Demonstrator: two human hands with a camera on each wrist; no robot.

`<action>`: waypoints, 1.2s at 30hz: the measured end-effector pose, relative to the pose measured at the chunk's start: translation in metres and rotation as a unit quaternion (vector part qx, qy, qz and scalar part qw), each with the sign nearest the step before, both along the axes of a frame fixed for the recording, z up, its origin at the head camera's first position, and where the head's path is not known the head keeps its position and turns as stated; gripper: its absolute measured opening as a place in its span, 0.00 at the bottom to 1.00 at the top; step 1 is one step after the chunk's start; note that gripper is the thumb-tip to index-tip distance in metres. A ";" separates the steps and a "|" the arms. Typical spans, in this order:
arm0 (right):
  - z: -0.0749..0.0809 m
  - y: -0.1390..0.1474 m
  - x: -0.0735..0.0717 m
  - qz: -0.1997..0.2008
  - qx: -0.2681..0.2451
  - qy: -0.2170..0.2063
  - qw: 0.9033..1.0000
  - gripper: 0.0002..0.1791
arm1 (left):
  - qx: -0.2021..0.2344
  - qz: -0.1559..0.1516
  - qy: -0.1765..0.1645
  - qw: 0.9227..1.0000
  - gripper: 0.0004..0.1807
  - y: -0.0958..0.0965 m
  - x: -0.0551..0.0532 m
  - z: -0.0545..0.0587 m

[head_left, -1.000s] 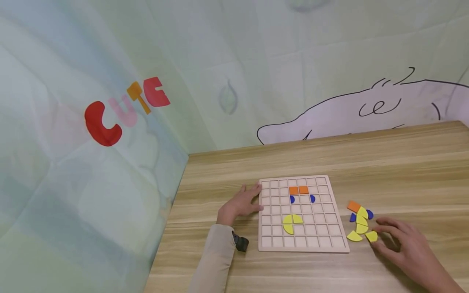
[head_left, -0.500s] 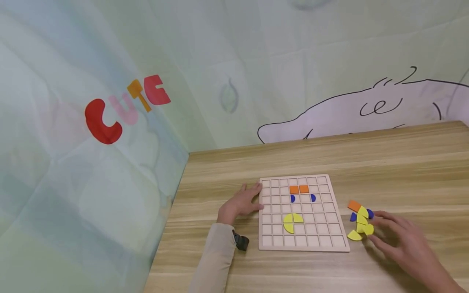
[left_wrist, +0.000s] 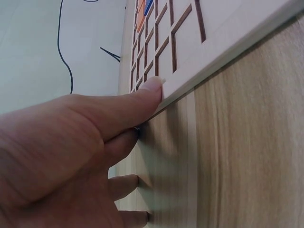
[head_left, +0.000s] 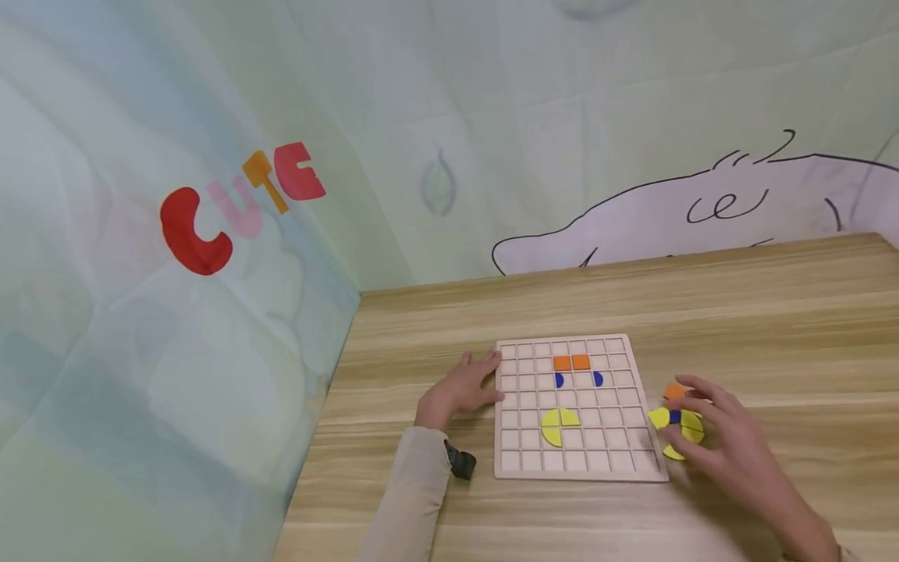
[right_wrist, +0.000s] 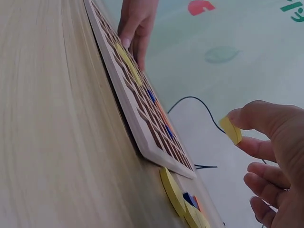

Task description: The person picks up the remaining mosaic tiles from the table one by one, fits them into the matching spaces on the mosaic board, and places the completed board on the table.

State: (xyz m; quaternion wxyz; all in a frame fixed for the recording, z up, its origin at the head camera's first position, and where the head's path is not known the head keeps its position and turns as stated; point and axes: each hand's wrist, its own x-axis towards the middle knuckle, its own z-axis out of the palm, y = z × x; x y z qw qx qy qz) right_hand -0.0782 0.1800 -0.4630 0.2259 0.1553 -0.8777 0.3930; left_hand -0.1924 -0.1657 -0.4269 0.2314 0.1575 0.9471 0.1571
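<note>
While a painted backdrop (head_left: 435, 94) fills the upper view, its black-outlined figure cut off at the right border and by the desk's far edge, the wood-grain desk (head_left: 435, 316) runs out of frame below. On it lies a pale grid board (head_left: 583, 477), between the two hands.

The right hand (head_left: 733, 437) pinches a yellow piece (head_left: 659, 418) between thumb and fingertip, raised near the board's right edge; the fingertips hide part of it. The left hand (head_left: 460, 390) is spread, its thumb resting on the board's left rim; one finger's tip is hard to make out there. A dark wristband (head_left: 460, 463) sits against the left sleeve (head_left: 414, 492).

Three yellow quarters (head_left: 552, 429), two orange squares (head_left: 572, 362) and two small blue pieces (head_left: 598, 379) occupy cells. Under the right hand, the loose yellow pieces (head_left: 693, 425), orange piece (head_left: 674, 389) and blue piece (head_left: 675, 417) are partly covered, so their count is unclear.
</note>
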 end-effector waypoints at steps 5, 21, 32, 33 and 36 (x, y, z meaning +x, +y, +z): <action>0.003 -0.019 -0.010 0.011 -0.011 -0.026 1.000 0.16 | 0.000 0.005 -0.002 1.000 0.40 -0.001 0.000 0.000; -0.010 -0.070 -0.025 0.036 -0.007 -0.056 0.998 0.14 | -0.003 -0.005 -0.002 1.000 0.40 -0.002 0.001 0.002; -0.014 -0.089 -0.018 0.026 0.054 -0.105 0.993 0.14 | -0.004 -0.003 -0.004 1.000 0.40 -0.001 0.000 0.002; -0.014 -0.090 -0.018 0.026 0.060 -0.113 0.991 0.14 | -0.003 -0.002 -0.004 1.000 0.40 -0.001 0.000 0.001; -0.015 -0.091 -0.016 0.027 0.076 -0.114 0.990 0.14 | -0.001 -0.002 -0.003 1.000 0.40 0.000 -0.001 0.000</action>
